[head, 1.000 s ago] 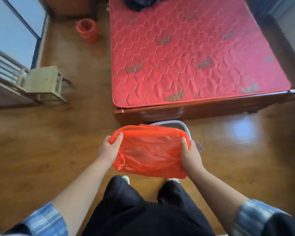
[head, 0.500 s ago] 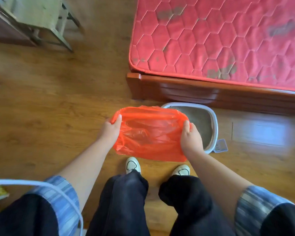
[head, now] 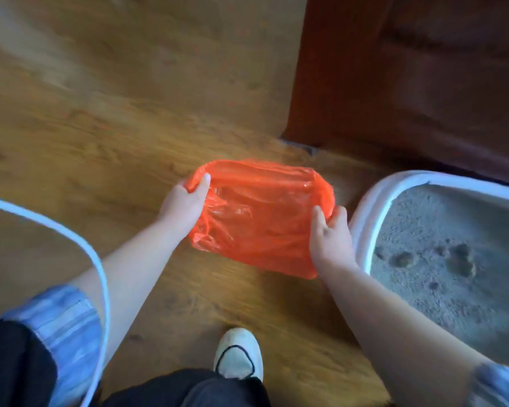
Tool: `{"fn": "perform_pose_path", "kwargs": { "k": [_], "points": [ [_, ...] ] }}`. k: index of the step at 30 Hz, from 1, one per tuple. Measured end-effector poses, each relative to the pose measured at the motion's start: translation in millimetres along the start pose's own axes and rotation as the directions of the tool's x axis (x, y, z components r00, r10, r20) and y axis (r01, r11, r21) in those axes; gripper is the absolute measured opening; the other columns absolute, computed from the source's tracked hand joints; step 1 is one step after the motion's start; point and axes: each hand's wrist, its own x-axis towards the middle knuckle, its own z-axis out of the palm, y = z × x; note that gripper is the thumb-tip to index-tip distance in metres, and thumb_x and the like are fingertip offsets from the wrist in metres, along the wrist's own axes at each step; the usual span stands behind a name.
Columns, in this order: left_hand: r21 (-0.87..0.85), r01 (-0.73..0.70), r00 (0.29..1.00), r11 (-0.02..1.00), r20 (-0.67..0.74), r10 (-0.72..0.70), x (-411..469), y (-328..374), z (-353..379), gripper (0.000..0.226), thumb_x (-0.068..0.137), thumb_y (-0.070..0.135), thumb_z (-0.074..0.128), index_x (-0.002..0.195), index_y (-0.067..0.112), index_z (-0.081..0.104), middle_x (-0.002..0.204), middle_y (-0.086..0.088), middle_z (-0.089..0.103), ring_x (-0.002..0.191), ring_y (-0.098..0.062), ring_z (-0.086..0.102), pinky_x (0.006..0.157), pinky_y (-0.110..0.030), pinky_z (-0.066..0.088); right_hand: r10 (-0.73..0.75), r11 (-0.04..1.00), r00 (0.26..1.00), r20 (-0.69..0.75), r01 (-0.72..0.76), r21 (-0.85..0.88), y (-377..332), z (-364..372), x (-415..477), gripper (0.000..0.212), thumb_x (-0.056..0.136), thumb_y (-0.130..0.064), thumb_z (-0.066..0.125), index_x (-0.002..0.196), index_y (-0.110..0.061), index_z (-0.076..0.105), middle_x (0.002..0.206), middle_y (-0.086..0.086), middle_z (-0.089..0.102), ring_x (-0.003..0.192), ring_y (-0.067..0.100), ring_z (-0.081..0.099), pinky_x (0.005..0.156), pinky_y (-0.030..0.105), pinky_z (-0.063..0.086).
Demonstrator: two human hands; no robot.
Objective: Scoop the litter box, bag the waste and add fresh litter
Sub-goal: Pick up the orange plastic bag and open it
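An orange plastic bag (head: 259,218) is stretched between both hands low over the wooden floor. My left hand (head: 185,201) grips its left edge, thumb over the rim. My right hand (head: 329,239) grips the right edge, fingers curled round the plastic. To the right stands the white-rimmed litter box (head: 365,218), filled with grey litter (head: 459,277) that holds several dark clumps (head: 459,259). The bag's mouth looks spread open; I cannot see anything inside it.
The dark wooden bed frame (head: 394,83) rises behind the litter box at upper right. A white cord (head: 94,259) curves across the left foreground. My white shoe (head: 238,356) stands on the wooden floor (head: 100,113) below the bag.
My view has dropped much closer to the floor. The bag, still held in both hands, has moved down and to the left of the litter box, which it partly covered before.
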Motion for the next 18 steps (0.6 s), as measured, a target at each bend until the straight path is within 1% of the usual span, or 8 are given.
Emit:
{"fn": "perform_pose_path", "kwargs": {
  "k": [4,6,9,10,12,14,16,18],
  "points": [
    [0.031,0.017,0.997,0.999,0.071,-0.019,22,-32,41,0.071,0.074,0.077,0.038,0.101,0.017,0.066,0.089,-0.008,0.071,0.092,-0.032,0.067,0.081,-0.038,0.053,-0.014,0.987,1.0,-0.023,0.01,-0.161,32,29,38,0.022,0.098,-0.033,0.048,0.102,-0.012,0.045,0.11,0.017,0.061,0.108,0.036,0.058,0.084,0.036,0.041],
    [0.034,0.104,0.991,0.994,0.079,-0.107,23,-40,48,0.074,0.072,0.078,0.046,0.108,0.016,0.063,0.098,-0.009,0.071,0.096,-0.032,0.067,0.085,-0.039,0.053,0.016,0.968,0.999,-0.046,-0.027,-0.25,40,33,44,0.026,0.095,-0.029,0.053,0.11,-0.009,0.048,0.119,0.02,0.058,0.115,0.04,0.054,0.094,0.04,0.041],
    [0.088,0.19,0.979,0.978,0.055,-0.195,18,-42,47,0.083,0.077,0.068,0.064,0.132,0.01,0.042,0.122,-0.01,0.06,0.118,-0.033,0.058,0.097,-0.04,0.046,-0.002,0.949,0.996,-0.092,-0.027,-0.314,43,29,39,0.046,0.087,-0.02,0.055,0.13,-0.007,0.045,0.133,0.019,0.048,0.126,0.04,0.045,0.103,0.044,0.036],
    [0.101,0.149,0.989,0.984,0.0,-0.149,14,-40,42,0.089,0.077,0.063,0.069,0.14,0.011,0.034,0.133,-0.011,0.053,0.125,-0.033,0.052,0.101,-0.042,0.043,-0.073,0.935,0.993,-0.094,0.036,-0.353,42,29,36,0.056,0.085,-0.018,0.056,0.137,-0.005,0.041,0.14,0.019,0.043,0.132,0.04,0.04,0.108,0.045,0.033],
    [0.142,-0.099,0.977,0.985,-0.175,0.123,4,-36,34,0.089,0.077,0.05,0.074,0.144,0.013,0.03,0.143,-0.016,0.042,0.131,-0.035,0.044,0.107,-0.046,0.038,-0.304,0.862,0.949,-0.084,0.236,-0.448,39,28,29,0.07,0.081,-0.015,0.058,0.146,-0.002,0.034,0.153,0.022,0.032,0.143,0.038,0.026,0.118,0.045,0.023],
    [0.301,-0.394,0.835,0.868,-0.278,0.476,-7,-33,35,0.071,0.081,0.039,0.068,0.139,0.01,0.039,0.14,-0.019,0.043,0.133,-0.038,0.039,0.111,-0.049,0.034,-0.551,0.728,0.834,-0.021,0.468,-0.501,35,30,27,0.069,0.079,-0.014,0.055,0.146,-0.002,0.037,0.156,0.021,0.029,0.148,0.036,0.02,0.123,0.045,0.017],
    [0.427,-0.567,0.711,0.704,-0.179,0.68,-19,-28,48,0.06,0.085,0.033,0.061,0.138,0.009,0.045,0.145,-0.017,0.041,0.142,-0.036,0.031,0.115,-0.052,0.029,-0.701,0.586,0.708,0.09,0.642,-0.495,31,35,29,0.065,0.079,-0.011,0.052,0.143,-0.005,0.044,0.155,0.017,0.035,0.149,0.033,0.022,0.123,0.045,0.017],
    [0.488,-0.659,0.66,0.573,0.008,0.751,-27,-31,67,0.062,0.088,0.034,0.058,0.144,0.013,0.043,0.153,-0.013,0.037,0.148,-0.033,0.023,0.118,-0.053,0.023,-0.746,0.462,0.623,0.235,0.739,-0.49,34,44,36,0.061,0.083,-0.011,0.053,0.144,-0.007,0.048,0.154,0.013,0.04,0.148,0.031,0.026,0.123,0.045,0.019]
  ]
}}
